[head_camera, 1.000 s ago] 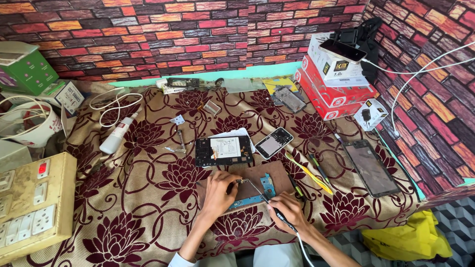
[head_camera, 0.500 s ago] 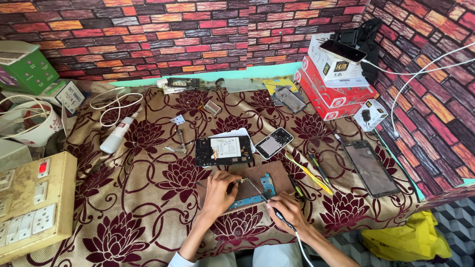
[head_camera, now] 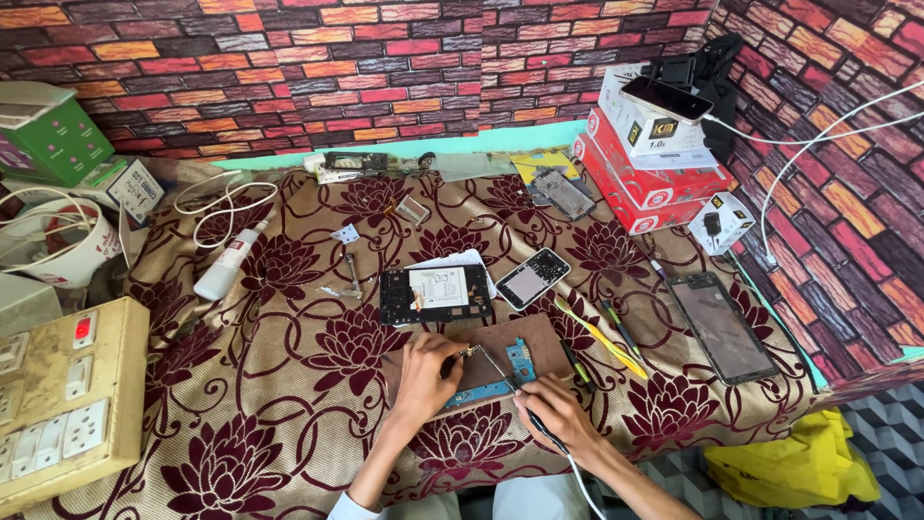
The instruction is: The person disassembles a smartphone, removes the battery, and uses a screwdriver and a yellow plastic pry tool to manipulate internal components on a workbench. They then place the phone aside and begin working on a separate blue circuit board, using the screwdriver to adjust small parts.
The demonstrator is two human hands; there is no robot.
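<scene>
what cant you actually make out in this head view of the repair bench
- The spot where the tool tip meets the blue circuit board: too small to see, head view.
- What the left hand pinches: hidden by its own fingers.
- The tool in the right hand: its handle is mostly covered by the palm.
- The switch panel: cut off by the left edge.
- The yellow bag: partly hidden behind the table corner.

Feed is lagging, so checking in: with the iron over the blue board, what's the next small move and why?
Probably hold the left hand steady and touch the iron's tip down: the right hand aims the soldering iron at the blue circuit board, on the brown mat.
</scene>
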